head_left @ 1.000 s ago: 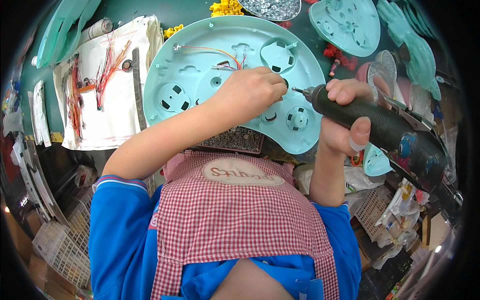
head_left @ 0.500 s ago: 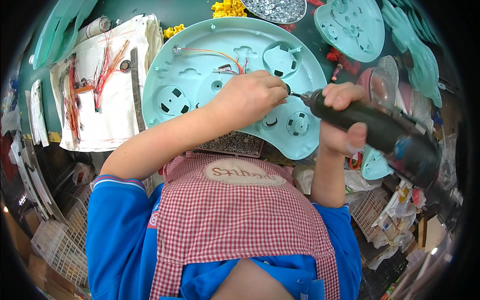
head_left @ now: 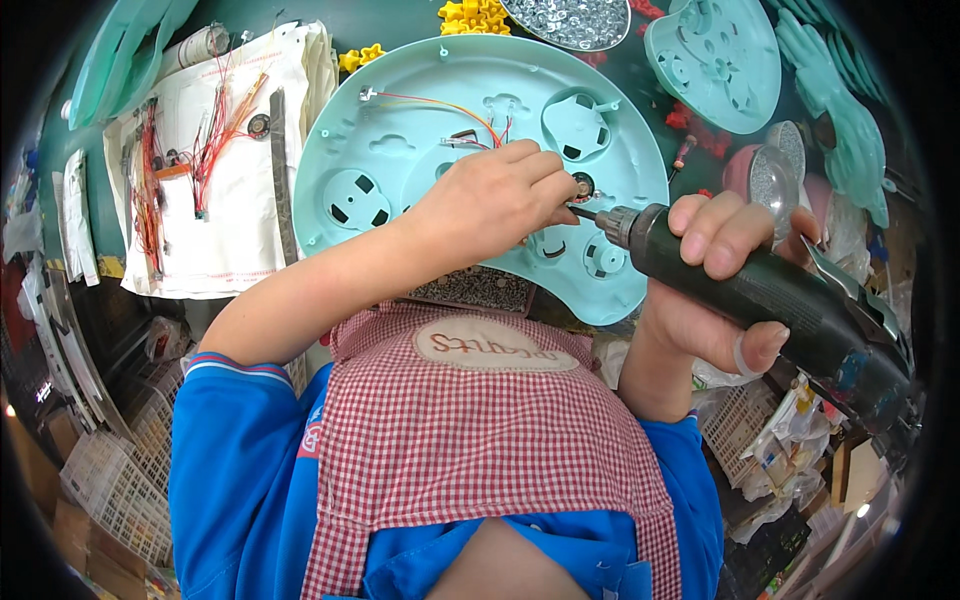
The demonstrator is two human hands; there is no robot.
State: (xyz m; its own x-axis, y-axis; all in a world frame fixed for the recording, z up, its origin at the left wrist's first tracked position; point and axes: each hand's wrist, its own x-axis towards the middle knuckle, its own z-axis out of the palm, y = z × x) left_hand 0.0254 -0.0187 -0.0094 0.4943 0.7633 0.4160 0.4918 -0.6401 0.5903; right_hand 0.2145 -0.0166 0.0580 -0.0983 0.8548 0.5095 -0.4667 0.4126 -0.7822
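Observation:
A pale turquoise plastic shell (head_left: 360,140) lies in front of me, with wires and round recessed parts inside. My left hand (head_left: 505,195) is over it, fingers pinched near a small black round part (head_left: 583,185); what they hold is hidden. My right hand (head_left: 715,285) grips a large black power screwdriver (head_left: 800,310), whose bit points leftward and meets my left fingertips.
Papers with wired components (head_left: 250,220) lie left. Yellow gear pieces (head_left: 470,17), a dish of clear beads (head_left: 570,15), red pieces (head_left: 705,140) and more turquoise shells (head_left: 710,65) lie beyond. A pink dome (head_left: 740,175) sits right; plastic crates (head_left: 120,480) are below.
The screwdriver and my right hand have moved slightly down and nearer me, the bit now lower at my left fingertips. The small black round part shows more clearly. The shell appears shifted slightly.

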